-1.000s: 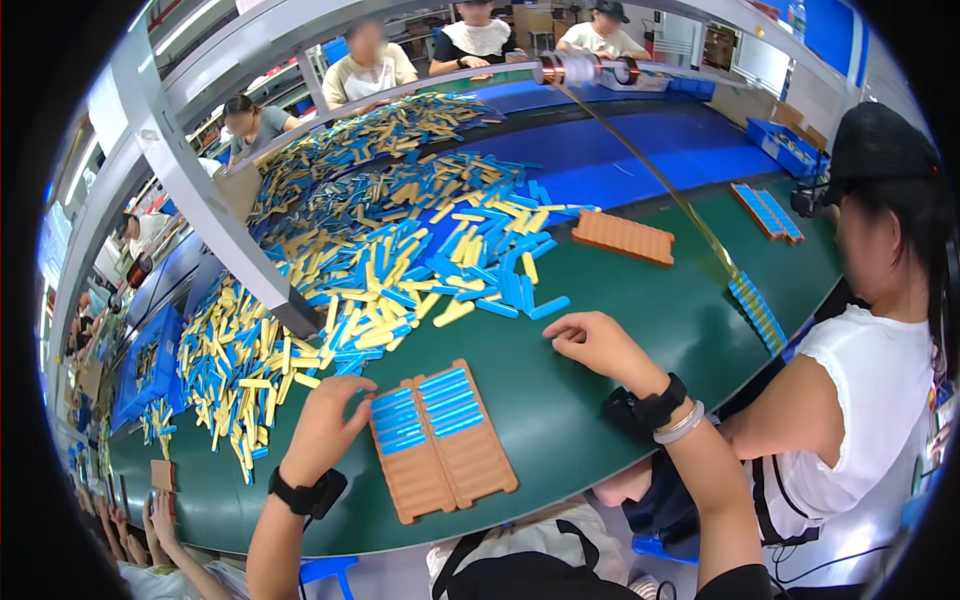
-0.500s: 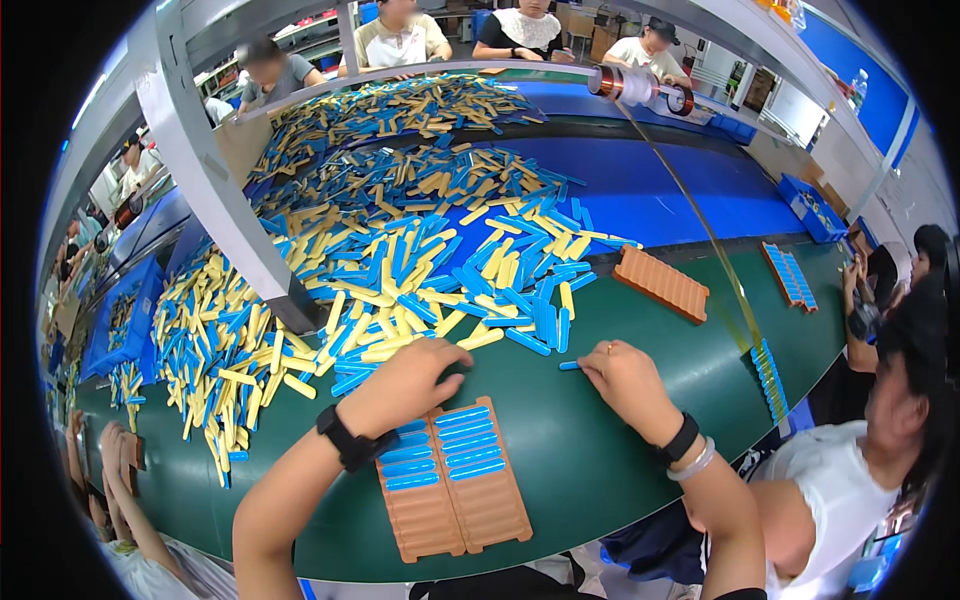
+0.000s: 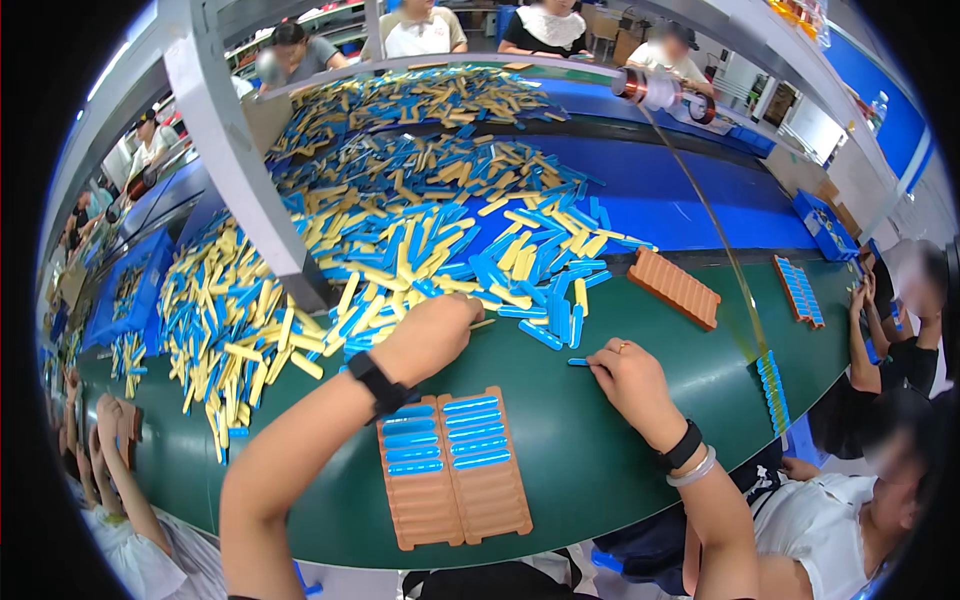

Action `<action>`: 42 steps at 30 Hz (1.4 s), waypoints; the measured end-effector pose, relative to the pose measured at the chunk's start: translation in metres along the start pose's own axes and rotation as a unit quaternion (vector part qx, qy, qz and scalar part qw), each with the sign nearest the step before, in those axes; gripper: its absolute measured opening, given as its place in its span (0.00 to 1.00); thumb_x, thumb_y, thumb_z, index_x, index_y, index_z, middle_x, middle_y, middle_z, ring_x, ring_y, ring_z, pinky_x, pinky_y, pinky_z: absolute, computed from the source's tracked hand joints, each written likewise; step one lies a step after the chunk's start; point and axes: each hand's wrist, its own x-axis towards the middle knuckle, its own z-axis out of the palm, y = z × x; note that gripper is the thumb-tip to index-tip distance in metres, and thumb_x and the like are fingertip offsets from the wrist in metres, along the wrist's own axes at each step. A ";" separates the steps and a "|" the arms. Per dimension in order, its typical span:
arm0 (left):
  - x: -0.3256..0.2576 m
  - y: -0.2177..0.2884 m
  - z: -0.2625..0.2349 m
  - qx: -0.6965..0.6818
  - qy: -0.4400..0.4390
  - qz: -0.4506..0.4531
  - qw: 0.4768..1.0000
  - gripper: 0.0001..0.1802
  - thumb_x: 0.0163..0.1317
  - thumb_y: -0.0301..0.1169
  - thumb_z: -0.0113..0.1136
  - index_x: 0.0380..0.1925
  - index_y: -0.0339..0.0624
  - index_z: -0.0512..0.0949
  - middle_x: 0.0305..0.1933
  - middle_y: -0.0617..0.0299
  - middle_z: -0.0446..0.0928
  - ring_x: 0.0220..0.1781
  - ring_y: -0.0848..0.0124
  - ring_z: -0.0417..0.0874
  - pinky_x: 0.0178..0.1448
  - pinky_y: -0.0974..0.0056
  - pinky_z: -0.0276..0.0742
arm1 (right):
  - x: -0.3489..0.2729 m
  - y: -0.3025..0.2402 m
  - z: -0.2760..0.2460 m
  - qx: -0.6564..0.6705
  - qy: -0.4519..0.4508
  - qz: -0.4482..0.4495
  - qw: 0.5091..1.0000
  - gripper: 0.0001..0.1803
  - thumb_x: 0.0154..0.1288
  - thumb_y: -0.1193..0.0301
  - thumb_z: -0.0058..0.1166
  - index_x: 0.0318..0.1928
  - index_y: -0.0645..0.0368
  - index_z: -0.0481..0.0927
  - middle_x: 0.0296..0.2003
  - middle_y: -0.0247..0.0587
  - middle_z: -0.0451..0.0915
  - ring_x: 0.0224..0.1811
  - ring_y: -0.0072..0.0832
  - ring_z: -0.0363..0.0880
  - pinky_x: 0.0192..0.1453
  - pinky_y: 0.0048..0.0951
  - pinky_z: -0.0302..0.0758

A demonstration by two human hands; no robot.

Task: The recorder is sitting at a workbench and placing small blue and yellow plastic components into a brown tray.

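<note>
My left hand (image 3: 432,338) reaches to the near edge of a big pile of blue and yellow stick-shaped pieces (image 3: 400,235). Its fingers are closed, with the thin end of a yellow stick (image 3: 483,323) poking out past them. Farther right, my right hand (image 3: 628,388) pinches a short blue stick (image 3: 578,362) between thumb and fingertips, just above the green table. Between my forearms lie two orange-brown grooved trays (image 3: 425,508), side by side. Blue sticks (image 3: 476,433) fill several of their far grooves; the nearer grooves are bare.
Another grooved tray (image 3: 676,288) lies at the right. Beyond it are a row of blue sticks (image 3: 771,393) and a tray with blue pieces (image 3: 799,291). A white post (image 3: 235,160) rises through the pile. Blue bins (image 3: 828,228) stand at the sides, and co-workers sit around the table.
My left hand has moved away from me and slightly right, to the pile's edge, and closed on a yellow stick. My right hand keeps its blue stick. The view has shifted a little.
</note>
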 end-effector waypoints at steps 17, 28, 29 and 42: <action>-0.196 0.077 -0.015 0.208 -0.096 0.109 0.967 0.36 0.36 0.37 0.67 0.48 0.28 0.74 0.39 0.56 0.73 0.41 0.65 0.77 0.44 0.64 0.77 | -0.050 -0.113 -0.006 0.081 -0.129 -0.144 0.978 0.17 0.50 0.78 0.56 0.44 0.60 0.80 0.35 0.36 0.76 0.34 0.30 0.77 0.35 0.31 0.75; -0.203 0.089 -0.007 0.314 -0.091 0.115 0.938 0.33 0.48 0.33 0.62 0.54 0.23 0.71 0.44 0.48 0.72 0.48 0.59 0.75 0.53 0.62 0.75 | -0.062 -0.139 0.002 0.002 -0.121 -0.145 0.982 0.23 0.54 0.75 0.59 0.52 0.66 0.75 0.43 0.43 0.74 0.38 0.35 0.77 0.39 0.32 0.75; -0.204 0.095 -0.010 0.255 -0.093 0.071 0.960 0.33 0.49 0.34 0.62 0.54 0.22 0.70 0.45 0.47 0.72 0.50 0.57 0.74 0.56 0.61 0.74 | -0.062 -0.143 0.000 -0.014 -0.124 -0.138 0.983 0.24 0.54 0.72 0.60 0.53 0.66 0.75 0.44 0.44 0.73 0.41 0.35 0.76 0.42 0.33 0.74; -0.199 0.098 -0.002 0.100 -0.059 0.021 0.993 0.33 0.47 0.34 0.61 0.52 0.23 0.70 0.48 0.45 0.71 0.52 0.55 0.73 0.61 0.56 0.71 | -0.057 -0.165 0.006 0.102 -0.160 -0.068 0.979 0.23 0.57 0.69 0.59 0.54 0.62 0.75 0.49 0.43 0.75 0.50 0.36 0.74 0.54 0.36 0.69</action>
